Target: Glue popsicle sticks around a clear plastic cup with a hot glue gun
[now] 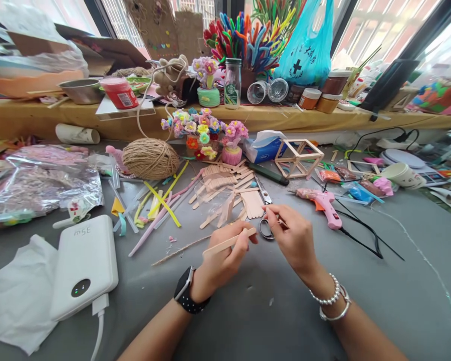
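Observation:
My left hand (pixel 225 258) is closed on a flat wooden craft stick (pixel 229 241) that points up and to the right. My right hand (pixel 291 234) pinches its thumb and forefinger near the tip of that stick, just above the handles of a pair of scissors (pixel 265 228) lying on the grey table (pixel 270 311). What the right fingers hold is too small to make out. A pile of loose craft sticks (pixel 225 188) lies just beyond both hands. A black watch sits on my left wrist and silver bracelets on my right.
A pink glue gun (pixel 323 203) with a black cord lies to the right. A stick-frame cube (pixel 298 158) stands behind it. A twine ball (pixel 150 158), pipe-cleaner flowers (pixel 205 133), a white power bank (pixel 84 265) and plastic bags (pixel 33 183) fill the left side. A cluttered shelf (pixel 60 118) runs along the back.

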The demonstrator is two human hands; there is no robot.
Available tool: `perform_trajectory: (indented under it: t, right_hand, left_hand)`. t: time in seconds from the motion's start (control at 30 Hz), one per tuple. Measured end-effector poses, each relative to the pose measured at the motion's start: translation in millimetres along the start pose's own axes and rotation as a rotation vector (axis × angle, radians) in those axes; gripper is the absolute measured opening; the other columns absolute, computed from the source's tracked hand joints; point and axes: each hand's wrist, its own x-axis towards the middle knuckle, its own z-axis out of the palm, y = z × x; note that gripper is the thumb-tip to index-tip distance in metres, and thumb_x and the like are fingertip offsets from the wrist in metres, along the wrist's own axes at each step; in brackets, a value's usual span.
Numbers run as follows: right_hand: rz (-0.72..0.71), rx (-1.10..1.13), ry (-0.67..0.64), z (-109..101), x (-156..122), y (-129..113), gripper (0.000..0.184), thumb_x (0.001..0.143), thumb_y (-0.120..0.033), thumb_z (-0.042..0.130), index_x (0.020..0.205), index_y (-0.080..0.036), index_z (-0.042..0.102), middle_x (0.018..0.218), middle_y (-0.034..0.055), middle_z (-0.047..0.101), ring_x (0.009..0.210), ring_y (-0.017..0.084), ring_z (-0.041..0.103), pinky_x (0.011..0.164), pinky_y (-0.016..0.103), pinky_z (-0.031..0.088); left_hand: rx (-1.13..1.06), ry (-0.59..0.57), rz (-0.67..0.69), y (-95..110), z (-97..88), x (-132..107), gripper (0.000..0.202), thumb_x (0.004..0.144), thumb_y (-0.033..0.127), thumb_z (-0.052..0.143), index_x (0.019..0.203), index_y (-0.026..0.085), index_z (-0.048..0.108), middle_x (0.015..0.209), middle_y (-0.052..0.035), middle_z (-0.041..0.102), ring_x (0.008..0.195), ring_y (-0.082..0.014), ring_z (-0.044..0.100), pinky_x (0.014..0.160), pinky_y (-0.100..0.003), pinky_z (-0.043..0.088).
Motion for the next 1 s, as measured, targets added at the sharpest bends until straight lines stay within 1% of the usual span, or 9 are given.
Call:
perform_trajectory:
  t: [0.13, 0.23, 0.3, 0.37, 0.47, 0.63, 0.83, 0.93, 1.0]
  right_hand:
    - [0.044, 0.033, -0.043, -1.3, -0.7, -2.5, 0.015, 0.083, -0.018, 0.047, 0.084, -0.016, 0.062, 0.074, 0.0038, 0.063, 0.061, 0.011, 0.056, 0.053, 0.021, 0.044]
    - [0.060, 0.056, -0.051, -4.3, 0.9, -4.0, 0.011, 0.081, -0.019, 0.052, 0.076, -0.017, 0.061, 0.068, 0.0011, 0.061, 0.051, 0.009, 0.049, 0.047, 0.020, 0.039]
    - [0.069, 0.078, -0.071, -5.5, 1.8, -5.0, 0.012, 0.081, -0.020, 0.053, 0.072, -0.016, 0.059, 0.064, -0.0004, 0.058, 0.048, 0.007, 0.045, 0.045, 0.019, 0.037]
    - [0.071, 0.106, -0.088, -5.5, 2.2, -5.9, 0.012, 0.082, -0.020, 0.051, 0.074, -0.016, 0.060, 0.066, 0.0000, 0.057, 0.051, 0.008, 0.046, 0.046, 0.019, 0.037]
    - [0.064, 0.144, -0.104, -4.8, 2.0, -7.2, 0.012, 0.083, -0.017, 0.049, 0.086, -0.017, 0.061, 0.076, 0.0023, 0.060, 0.059, 0.009, 0.049, 0.049, 0.020, 0.038]
    - [0.073, 0.201, -0.129, -7.3, 0.9, -9.8, 0.015, 0.082, -0.022, 0.050, 0.092, -0.019, 0.061, 0.078, 0.0014, 0.059, 0.054, 0.008, 0.044, 0.046, 0.020, 0.036]
    - [0.131, 0.367, -0.218, -9.0, 0.1, -10.1, 0.023, 0.080, -0.031, 0.055, 0.101, -0.022, 0.057, 0.079, -0.0006, 0.057, 0.047, 0.005, 0.037, 0.043, 0.019, 0.034]
    - [0.187, 0.452, -0.254, -8.3, 0.4, -10.2, 0.018, 0.080, -0.031, 0.055, 0.095, -0.021, 0.058, 0.077, -0.0008, 0.057, 0.048, 0.005, 0.039, 0.044, 0.019, 0.036]
    - [0.224, 0.498, -0.257, -8.7, 0.8, -10.7, 0.014, 0.081, -0.031, 0.054, 0.087, -0.019, 0.059, 0.075, -0.0002, 0.058, 0.051, 0.006, 0.044, 0.046, 0.019, 0.037]
  left_hand:
    - [-0.270, 0.006, -0.089, -2.5, 1.0, 4.7, 0.028, 0.087, 0.027, 0.034, 0.094, 0.015, 0.059, 0.082, -0.0058, 0.067, 0.060, -0.0126, 0.060, 0.060, -0.027, 0.050]
    - [-0.397, -0.029, -0.166, -3.5, 0.6, 7.1, 0.030, 0.086, 0.031, 0.037, 0.091, 0.013, 0.061, 0.084, -0.0080, 0.066, 0.064, -0.0138, 0.061, 0.063, -0.027, 0.050]
    - [-0.431, -0.078, -0.236, -3.8, 0.1, 7.8, 0.032, 0.086, 0.034, 0.038, 0.084, 0.013, 0.061, 0.075, -0.0064, 0.066, 0.062, -0.0139, 0.061, 0.062, -0.026, 0.050]
    - [-0.413, -0.124, -0.279, -4.1, -0.2, 7.7, 0.034, 0.086, 0.036, 0.038, 0.074, 0.013, 0.060, 0.062, -0.0032, 0.063, 0.058, -0.0130, 0.060, 0.061, -0.025, 0.048]
    - [-0.334, -0.147, -0.256, -4.0, 0.1, 6.9, 0.036, 0.087, 0.036, 0.037, 0.065, 0.014, 0.056, 0.052, 0.0002, 0.057, 0.052, -0.0106, 0.055, 0.057, -0.022, 0.044]
    - [-0.221, -0.192, -0.196, -2.1, -0.3, 5.2, 0.040, 0.088, 0.032, 0.034, 0.056, 0.015, 0.051, 0.047, 0.0014, 0.053, 0.048, -0.0085, 0.051, 0.057, -0.019, 0.041]
    - [-0.102, -0.354, -0.148, -0.2, -0.6, 3.1, 0.041, 0.088, 0.030, 0.031, 0.054, 0.015, 0.050, 0.048, 0.0020, 0.051, 0.047, -0.0074, 0.047, 0.053, -0.018, 0.038]
    - [-0.054, -0.476, -0.150, 0.1, 1.3, 3.1, 0.041, 0.088, 0.030, 0.032, 0.054, 0.015, 0.052, 0.049, 0.0014, 0.053, 0.047, -0.0078, 0.047, 0.053, -0.018, 0.037]
    - [-0.126, -0.499, -0.184, 0.1, 2.3, 3.9, 0.040, 0.088, 0.032, 0.032, 0.060, 0.015, 0.055, 0.052, 0.0007, 0.055, 0.049, -0.0085, 0.049, 0.054, -0.019, 0.039]
